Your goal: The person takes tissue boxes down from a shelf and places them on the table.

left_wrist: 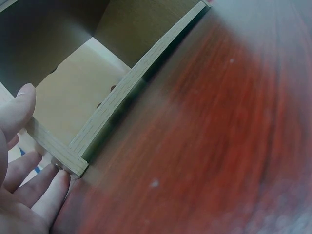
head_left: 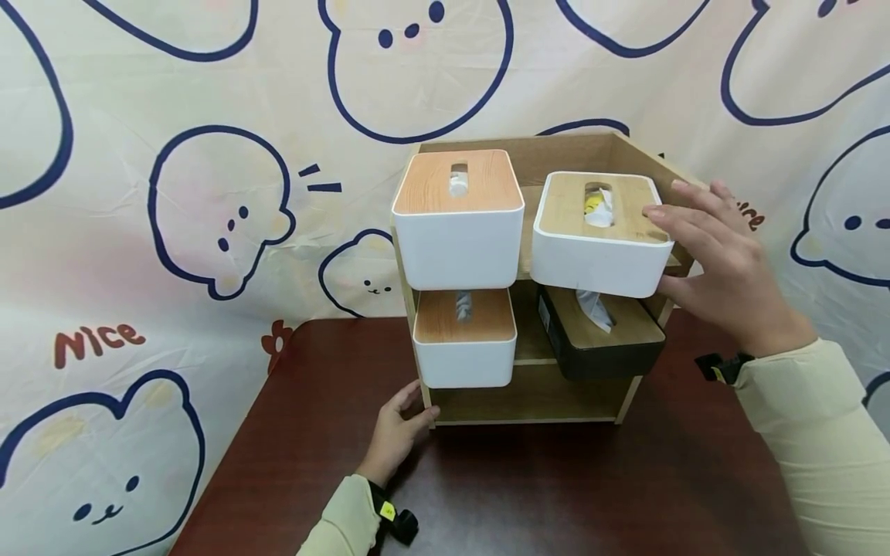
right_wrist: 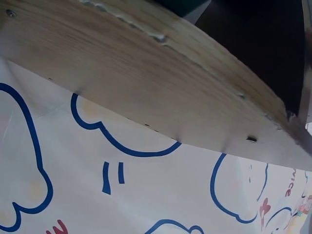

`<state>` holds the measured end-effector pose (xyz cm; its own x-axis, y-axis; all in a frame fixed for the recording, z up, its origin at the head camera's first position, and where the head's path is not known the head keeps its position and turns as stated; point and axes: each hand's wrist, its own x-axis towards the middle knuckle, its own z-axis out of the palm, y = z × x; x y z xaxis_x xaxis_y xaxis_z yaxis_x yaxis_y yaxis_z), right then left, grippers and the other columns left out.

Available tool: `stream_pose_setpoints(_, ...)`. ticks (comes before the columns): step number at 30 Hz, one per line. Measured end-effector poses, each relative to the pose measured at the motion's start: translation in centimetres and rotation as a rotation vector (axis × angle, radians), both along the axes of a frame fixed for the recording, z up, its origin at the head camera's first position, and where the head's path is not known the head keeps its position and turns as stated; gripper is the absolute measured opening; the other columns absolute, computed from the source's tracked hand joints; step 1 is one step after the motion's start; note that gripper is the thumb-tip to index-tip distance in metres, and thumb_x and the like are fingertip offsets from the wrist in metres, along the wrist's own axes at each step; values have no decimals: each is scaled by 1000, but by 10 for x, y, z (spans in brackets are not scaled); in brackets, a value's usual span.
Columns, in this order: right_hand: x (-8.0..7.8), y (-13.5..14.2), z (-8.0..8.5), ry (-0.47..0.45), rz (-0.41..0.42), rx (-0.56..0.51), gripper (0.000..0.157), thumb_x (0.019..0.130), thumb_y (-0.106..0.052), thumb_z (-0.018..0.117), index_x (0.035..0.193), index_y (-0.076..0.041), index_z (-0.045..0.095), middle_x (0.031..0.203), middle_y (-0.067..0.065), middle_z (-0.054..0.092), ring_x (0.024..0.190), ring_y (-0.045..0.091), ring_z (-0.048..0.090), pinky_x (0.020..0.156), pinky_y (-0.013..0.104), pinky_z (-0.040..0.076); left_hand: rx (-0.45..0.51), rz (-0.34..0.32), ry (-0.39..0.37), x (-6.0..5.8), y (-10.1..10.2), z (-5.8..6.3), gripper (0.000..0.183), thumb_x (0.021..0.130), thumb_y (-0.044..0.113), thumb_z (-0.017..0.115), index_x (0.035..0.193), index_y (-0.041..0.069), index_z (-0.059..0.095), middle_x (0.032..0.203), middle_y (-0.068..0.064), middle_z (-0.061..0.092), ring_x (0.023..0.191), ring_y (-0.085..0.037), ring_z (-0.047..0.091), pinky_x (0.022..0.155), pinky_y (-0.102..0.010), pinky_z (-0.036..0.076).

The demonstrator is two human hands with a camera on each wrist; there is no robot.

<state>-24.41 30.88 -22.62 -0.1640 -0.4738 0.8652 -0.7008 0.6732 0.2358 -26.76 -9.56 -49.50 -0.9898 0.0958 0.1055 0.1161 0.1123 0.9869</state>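
Observation:
My left hand (head_left: 395, 436) holds the lower left front corner of a wooden shelf unit (head_left: 531, 398). In the left wrist view its thumb lies inside the side panel (left_wrist: 56, 146) and the fingers outside. At the upper right, my right hand (head_left: 719, 266) grips the right end of a white tissue box (head_left: 598, 262) with a light wooden lid. Its index fingertip is on the lid and the thumb is by the lower right corner. That box sits slightly askew on the upper level. The right wrist view shows the shelf's outer side (right_wrist: 161, 92), with the right hand hidden.
A taller white tissue box (head_left: 459, 251) stands at upper left, over a smaller white one (head_left: 464, 363). A black tissue box (head_left: 612, 359) juts out below the right-hand box. The unit stands on a dark red table (head_left: 334, 371) before a cartoon-printed cloth (head_left: 104, 255).

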Motion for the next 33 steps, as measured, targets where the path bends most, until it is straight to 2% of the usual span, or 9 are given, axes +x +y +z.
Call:
stream_pose_setpoints(6, 1, -5, 0, 52, 28, 20, 53, 97, -52, 52, 118, -5, 63, 116, 19, 65, 125, 36, 49, 109, 57, 25, 0, -19, -5, 12, 1, 19, 59, 87, 9, 74, 141, 5, 50, 136, -18, 53, 126, -33, 48, 83, -37, 52)
stream_pose_setpoints(14, 4, -12, 2, 66, 48, 25, 53, 97, -50, 52, 118, -3, 63, 117, 21, 64, 121, 37, 53, 107, 56, 30, 29, -32, -16, 13, 1, 19, 60, 87, 8, 74, 141, 6, 50, 138, -19, 51, 127, -34, 47, 78, -36, 54)
stream_pose_setpoints(22, 8, -19, 4, 77, 76, 34, 43, 100, -42, 51, 116, -4, 61, 117, 22, 60, 117, 38, 55, 105, 49, 36, 26, -36, -10, 13, 0, 19, 59, 87, 9, 74, 141, 6, 50, 138, -19, 51, 127, -34, 47, 79, -36, 54)
stream_pose_setpoints(29, 9, -21, 12, 81, 86, 46, 39, 101, -39, 51, 118, -5, 60, 117, 24, 57, 117, 40, 54, 105, 50, 35, 41, -29, -5, -2, -2, -8, 61, 87, 13, 75, 142, 11, 50, 138, -16, 52, 126, -32, 48, 78, -37, 54)
stream_pose_setpoints(33, 11, -20, 16, 74, 98, 53, 38, 101, -37, 52, 117, -3, 61, 116, 25, 57, 118, 40, 54, 106, 47, 36, 37, -23, 13, -4, -2, -11, 61, 85, 18, 78, 140, 13, 52, 136, -14, 54, 125, -31, 50, 79, -36, 54)
